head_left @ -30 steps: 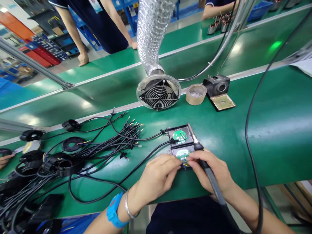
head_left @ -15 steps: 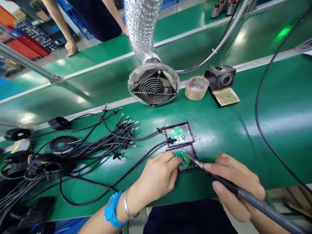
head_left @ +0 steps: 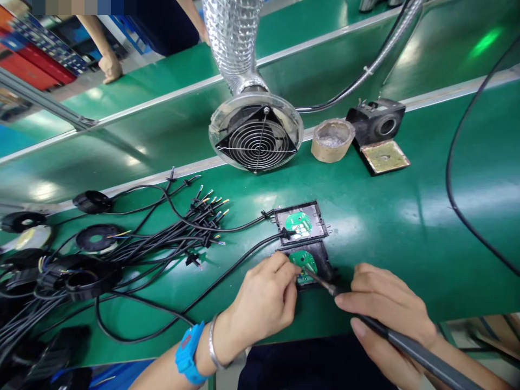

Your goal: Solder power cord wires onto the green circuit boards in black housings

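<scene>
My right fingers (head_left: 364, 301) clasp the iron (head_left: 410, 351), presumably aiming it at the board (head_left: 311, 264) by bunched left fingertips (head_left: 292, 270), hold unclear.

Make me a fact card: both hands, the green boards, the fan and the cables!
Left hand: fingertips at the nearer green board
Right hand: holding a soldering iron, tip at that board
Farther green board: in a black case
Fan: on a silvery hose, beyond both boards
Black cables: bunched left of the boards

Soldering-iron handle (head_left: 424, 355) — smooth, matt
</scene>
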`<state>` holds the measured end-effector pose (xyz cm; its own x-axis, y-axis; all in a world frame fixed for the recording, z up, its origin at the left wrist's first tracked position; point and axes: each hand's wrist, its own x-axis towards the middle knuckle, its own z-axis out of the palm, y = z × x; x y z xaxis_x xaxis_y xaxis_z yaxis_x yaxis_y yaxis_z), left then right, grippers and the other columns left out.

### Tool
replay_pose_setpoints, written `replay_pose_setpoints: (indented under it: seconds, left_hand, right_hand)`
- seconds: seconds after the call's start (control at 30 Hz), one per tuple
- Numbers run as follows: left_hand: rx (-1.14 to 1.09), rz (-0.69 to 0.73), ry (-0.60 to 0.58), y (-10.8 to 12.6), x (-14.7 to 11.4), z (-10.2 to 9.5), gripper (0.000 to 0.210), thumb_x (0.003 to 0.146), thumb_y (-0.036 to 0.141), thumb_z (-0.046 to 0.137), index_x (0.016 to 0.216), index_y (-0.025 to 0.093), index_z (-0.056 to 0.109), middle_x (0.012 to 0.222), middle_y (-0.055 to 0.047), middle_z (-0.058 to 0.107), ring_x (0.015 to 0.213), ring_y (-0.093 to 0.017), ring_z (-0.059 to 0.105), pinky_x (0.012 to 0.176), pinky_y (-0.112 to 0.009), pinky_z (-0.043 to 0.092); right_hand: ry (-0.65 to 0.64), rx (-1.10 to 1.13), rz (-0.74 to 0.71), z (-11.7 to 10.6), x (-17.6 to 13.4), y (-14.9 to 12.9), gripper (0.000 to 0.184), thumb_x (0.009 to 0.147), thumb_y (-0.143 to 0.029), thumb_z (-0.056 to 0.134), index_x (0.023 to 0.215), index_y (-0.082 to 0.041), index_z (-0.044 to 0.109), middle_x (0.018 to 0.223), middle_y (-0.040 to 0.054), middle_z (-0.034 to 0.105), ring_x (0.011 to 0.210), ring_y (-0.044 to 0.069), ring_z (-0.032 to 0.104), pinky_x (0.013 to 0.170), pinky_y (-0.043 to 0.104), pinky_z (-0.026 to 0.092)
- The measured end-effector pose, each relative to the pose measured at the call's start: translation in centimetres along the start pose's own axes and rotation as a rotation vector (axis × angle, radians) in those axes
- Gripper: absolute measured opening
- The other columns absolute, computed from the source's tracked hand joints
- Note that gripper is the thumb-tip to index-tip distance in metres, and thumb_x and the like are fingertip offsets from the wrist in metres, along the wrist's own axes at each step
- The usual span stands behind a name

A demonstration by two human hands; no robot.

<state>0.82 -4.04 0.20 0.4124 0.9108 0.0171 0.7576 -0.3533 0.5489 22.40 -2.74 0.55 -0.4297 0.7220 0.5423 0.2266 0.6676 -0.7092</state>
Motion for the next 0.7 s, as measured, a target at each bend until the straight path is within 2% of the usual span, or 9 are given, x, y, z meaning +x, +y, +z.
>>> replay_pose_setpoints:
  seconds: [0.27, 0.33, 0.7]
  left_hand:
    - [-0.038, -0.008, 0.062, -0.43, -0.35, 0.46, 0.024, 0.083, 0.009, 0.046, 0.1, 0.019, 0.059, 0.086, -0.003, 0.056, 0.072, -0.013, 0.057, 0.064, -0.024, 0.049]
    - [-0.025, -0.015, 0.071, -0.51, -0.5, 0.55, 0.024, 0.083, 0.01, 0.047, 0.101, 0.02, 0.06, 0.087, -0.003, 0.056, 0.073, -0.013, 0.058, 0.063, -0.024, 0.05]
    - [0.086, -0.048, 0.04, -0.46, -0.81, 0.76, 0.025, 0.086, 0.015, 0.045, 0.105, 0.022, 0.06, 0.088, -0.003, 0.056, 0.069, -0.014, 0.059, 0.056, -0.025, 0.05]
  right_hand:
    - [0.013, -0.013, -0.039, 0.92, -0.51, 0.64, 0.023, 0.072, -0.01, 0.045, 0.086, -0.014, 0.063, 0.069, 0.0049, 0.054, 0.058, 0.015, 0.052, 0.055, 0.032, 0.045]
    - [-0.017, -0.018, -0.018, 0.84, -0.43, 0.64, 0.022, 0.071, -0.008, 0.046, 0.086, -0.013, 0.062, 0.07, 0.0053, 0.053, 0.059, 0.015, 0.052, 0.055, 0.032, 0.044]
    - [-0.026, -0.005, 0.0, 0.76, -0.12, 0.7, 0.023, 0.073, -0.008, 0.046, 0.088, -0.015, 0.062, 0.069, 0.0048, 0.053, 0.059, 0.014, 0.05, 0.053, 0.031, 0.043]
